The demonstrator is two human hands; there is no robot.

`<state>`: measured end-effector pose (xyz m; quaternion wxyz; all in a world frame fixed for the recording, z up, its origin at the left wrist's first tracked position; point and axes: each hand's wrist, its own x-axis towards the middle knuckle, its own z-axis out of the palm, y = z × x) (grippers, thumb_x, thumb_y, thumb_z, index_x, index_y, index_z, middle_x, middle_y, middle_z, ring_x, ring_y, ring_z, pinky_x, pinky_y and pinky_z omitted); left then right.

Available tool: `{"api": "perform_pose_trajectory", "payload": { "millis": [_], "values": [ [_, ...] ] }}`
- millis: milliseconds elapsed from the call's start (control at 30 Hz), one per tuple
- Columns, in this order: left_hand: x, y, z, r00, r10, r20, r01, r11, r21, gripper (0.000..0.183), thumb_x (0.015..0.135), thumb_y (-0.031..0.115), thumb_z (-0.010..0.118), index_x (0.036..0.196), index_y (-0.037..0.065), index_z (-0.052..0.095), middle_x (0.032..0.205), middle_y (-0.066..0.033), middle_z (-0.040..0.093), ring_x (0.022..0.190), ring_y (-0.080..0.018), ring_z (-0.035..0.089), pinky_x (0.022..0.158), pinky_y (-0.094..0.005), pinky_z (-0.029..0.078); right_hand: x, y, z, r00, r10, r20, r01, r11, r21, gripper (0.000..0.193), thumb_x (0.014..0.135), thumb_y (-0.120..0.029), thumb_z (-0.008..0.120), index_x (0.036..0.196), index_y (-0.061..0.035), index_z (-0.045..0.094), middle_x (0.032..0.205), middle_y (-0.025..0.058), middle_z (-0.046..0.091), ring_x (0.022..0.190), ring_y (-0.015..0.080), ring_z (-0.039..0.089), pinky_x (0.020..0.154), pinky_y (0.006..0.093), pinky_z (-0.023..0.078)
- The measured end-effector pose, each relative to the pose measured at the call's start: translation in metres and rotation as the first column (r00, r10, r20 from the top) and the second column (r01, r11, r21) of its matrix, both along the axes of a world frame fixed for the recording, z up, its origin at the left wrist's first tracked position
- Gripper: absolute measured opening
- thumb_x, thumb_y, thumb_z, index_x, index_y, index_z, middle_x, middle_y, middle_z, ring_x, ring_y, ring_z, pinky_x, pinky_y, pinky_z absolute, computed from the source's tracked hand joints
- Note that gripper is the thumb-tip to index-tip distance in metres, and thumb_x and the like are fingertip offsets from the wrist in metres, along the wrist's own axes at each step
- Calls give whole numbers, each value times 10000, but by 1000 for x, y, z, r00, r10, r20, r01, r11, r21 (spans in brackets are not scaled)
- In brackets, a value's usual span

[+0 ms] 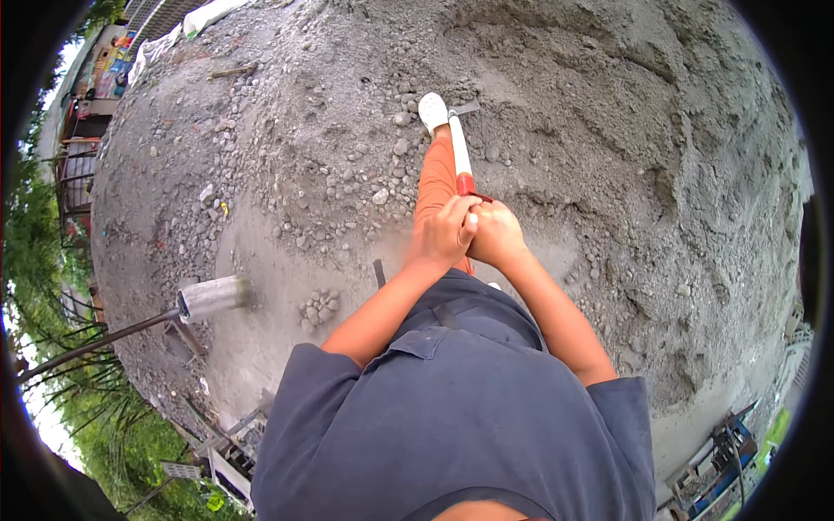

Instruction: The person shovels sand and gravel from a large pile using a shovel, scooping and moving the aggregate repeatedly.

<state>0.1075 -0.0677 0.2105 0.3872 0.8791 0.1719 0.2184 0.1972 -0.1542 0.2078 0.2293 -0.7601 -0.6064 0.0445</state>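
Plainly, left hand (452, 230): closed fingers were seen wrapped over the grip, just beside the right hand; the palm was hidden, so the tightness of the hold could not be told.
Right hand (497, 233): it was likewise closed about the grip, set against the left hand.
Hoe-like tool (460, 152): it was held by both hands, its white shaft pointed away beyond them, with a red collar (466, 184) placed just past the knuckles.
Metal blade (466, 108): it was carried well ahead of the hands; whether the gravel was touched could not be told.
White shoe (432, 111): it was planted ahead of the hands, just left of the blade.
Pebble heap (320, 309): it was gathered left of the left hand.
Foot at risk: the shoe could have been struck, it was judged, if the blade were swung astray, so little room being left.
Grip at risk: the shaft could have been twisted within the hands if the blade were caught by a stone.
Footing at risk: balance could have been upset by loose gravel.
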Motion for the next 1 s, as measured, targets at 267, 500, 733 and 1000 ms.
{"api": "perform_pose_trajectory", "payload": {
  "millis": [267,500,733,1000],
  "values": [
    [-5,-59,-38,995,14,-103,-24,995,-97,528,900,456,268,999,22,551,897,-188,601,806,-373,587,701,-422,461,-10,-62,-15,977,-34,-209,28,999,-33,115,650,-137,537,721,-54,570,775,126,616,779,251,600,776,362,432],
    [-15,-106,-109,980,-107,-166,31,912,-409,545,889,464,258,1209,50,409,1128,-187,492,973,-334,517,873,-387,396,-7,-125,-59,882,-164,-441,137,986,-93,305,719,-149,541,992,-15,572,1132,186,500,1097,289,446,996,453,273],
    [-17,-117,-196,858,-315,-405,-381,136,-914,409,905,381,322,1126,84,495,920,-65,576,704,-123,559,635,-257,460,-54,-179,-192,388,-896,-217,769,444,-460,539,821,-241,572,1285,-59,366,1334,202,292,1248,374,260,1012,474,238],
    [42,75,-247,686,-215,-695,-606,359,-710,373,901,333,363,1051,46,547,860,-68,610,732,-135,572,673,-279,470,-101,-228,-325,-769,-561,-306,467,-166,-869,558,773,-276,699,1149,-27,371,975,147,537,784,234,574,697,353,493]
  ]
}}
